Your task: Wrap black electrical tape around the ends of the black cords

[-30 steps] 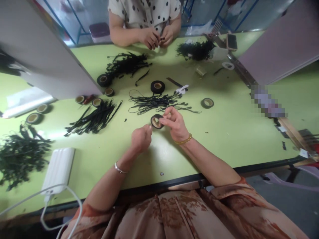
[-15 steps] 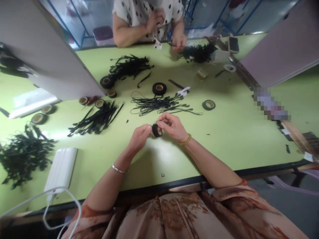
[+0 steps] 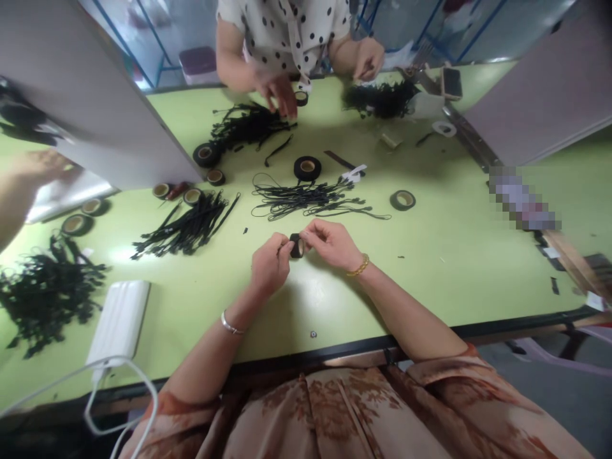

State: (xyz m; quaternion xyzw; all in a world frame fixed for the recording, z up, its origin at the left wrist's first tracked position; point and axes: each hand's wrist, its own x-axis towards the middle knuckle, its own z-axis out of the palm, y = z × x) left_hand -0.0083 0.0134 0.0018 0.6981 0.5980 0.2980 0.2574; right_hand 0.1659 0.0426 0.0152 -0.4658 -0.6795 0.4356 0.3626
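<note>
Above the tabletop, I'm pinching the tape roll between left hand and right hand; it's risking slipping from such fingertip grips.

The person wears a loose garment in a rust and beige floral print, its short sleeves ending above the elbows. A thin silver bangle circles the left wrist, and a gold beaded bracelet circles the right.

A tape roll sits between the left hand and right hand, above the tabletop. A cable bundle lies just beyond the hands; a power bank lies well to their left.
</note>
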